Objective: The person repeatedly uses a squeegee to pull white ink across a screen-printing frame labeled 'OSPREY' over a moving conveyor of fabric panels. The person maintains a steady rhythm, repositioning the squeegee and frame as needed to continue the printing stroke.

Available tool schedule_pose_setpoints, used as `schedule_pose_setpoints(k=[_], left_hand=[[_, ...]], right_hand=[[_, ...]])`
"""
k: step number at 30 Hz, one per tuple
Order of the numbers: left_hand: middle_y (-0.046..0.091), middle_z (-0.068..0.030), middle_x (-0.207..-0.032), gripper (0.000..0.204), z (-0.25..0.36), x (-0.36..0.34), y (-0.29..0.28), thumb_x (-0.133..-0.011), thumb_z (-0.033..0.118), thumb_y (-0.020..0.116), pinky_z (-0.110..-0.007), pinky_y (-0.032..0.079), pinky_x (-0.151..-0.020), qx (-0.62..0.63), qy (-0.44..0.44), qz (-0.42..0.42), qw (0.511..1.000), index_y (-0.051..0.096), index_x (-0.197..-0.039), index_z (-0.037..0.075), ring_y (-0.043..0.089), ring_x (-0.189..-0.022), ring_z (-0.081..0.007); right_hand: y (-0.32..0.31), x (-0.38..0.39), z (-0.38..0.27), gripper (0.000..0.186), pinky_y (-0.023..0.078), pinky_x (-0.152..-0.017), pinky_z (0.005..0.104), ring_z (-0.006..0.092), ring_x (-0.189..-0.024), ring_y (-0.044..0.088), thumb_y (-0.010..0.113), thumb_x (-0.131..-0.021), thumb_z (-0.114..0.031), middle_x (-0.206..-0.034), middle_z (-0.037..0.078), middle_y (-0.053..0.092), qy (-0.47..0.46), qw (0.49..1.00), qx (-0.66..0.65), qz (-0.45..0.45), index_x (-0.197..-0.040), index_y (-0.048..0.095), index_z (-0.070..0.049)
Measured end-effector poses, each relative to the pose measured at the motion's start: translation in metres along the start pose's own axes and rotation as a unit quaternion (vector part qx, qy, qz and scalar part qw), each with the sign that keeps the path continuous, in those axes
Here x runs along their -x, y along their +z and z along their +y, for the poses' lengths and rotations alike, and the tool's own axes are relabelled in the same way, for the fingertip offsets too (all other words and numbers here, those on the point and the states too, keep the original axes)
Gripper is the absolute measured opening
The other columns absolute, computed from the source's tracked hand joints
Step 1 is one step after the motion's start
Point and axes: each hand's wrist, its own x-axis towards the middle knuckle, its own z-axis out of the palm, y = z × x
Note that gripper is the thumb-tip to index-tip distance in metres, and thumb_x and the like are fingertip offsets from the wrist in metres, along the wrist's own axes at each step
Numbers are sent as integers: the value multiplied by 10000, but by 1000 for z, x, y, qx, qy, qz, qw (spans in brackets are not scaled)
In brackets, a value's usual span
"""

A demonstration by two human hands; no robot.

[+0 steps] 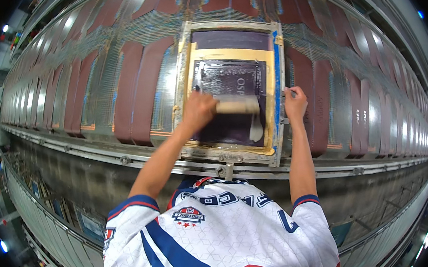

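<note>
A pale bar-shaped scraper (237, 105), blurred in outline, is held crosswise over the dark panel (232, 76) of a rectangular printing frame (235, 23). The scraper's left end is enclosed by the grip of the left hand (201, 111)—closed firmly, with the fingers wrapped around it. The right hand (296, 103) is positioned at the outer right edge of the frame, with its fingers curled; whether the edge is gripped or merely touched cannot be determined from this view. The panel is bordered by yellow tape (232, 52), and a strip of blue tape (277, 77) is fitted along the right side of the frame. Wet, shiny material is spread over the upper part of the panel, and pale lettering is visible there. The frame is set flat on a long table (168, 81), close to a metal rail (83, 148) mounted along the near edge. Maroon pieces (129, 95) are laid out in rows on both sides of the frame—some near it, others well apart.
</note>
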Motion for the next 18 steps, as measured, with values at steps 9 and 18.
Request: schedule_pose_setpoints(k=[9, 18], left_hand=[[599, 14, -814, 174, 126, 65, 6, -691, 118, 741, -367, 425, -810, -3, 53, -79, 995, 673, -845, 164, 576, -825, -214], [626, 3, -858, 224, 317, -73, 169, -684, 102, 754, -376, 433, -839, -25, 26, -230, 973, 689, -897, 130, 603, -901, -220]], right_hand=[[-77, 64, 101, 213, 517, -782, 396, 284, -810, 687, 729, -917, -237, -842, 153, 705, 12, 994, -28, 107, -906, 676, -31], [-197, -100, 298, 224, 522, -799, 445, 378, -887, 707, 698, -920, -251, -900, 184, 714, 1, 996, -72, 45, -935, 681, -28]])
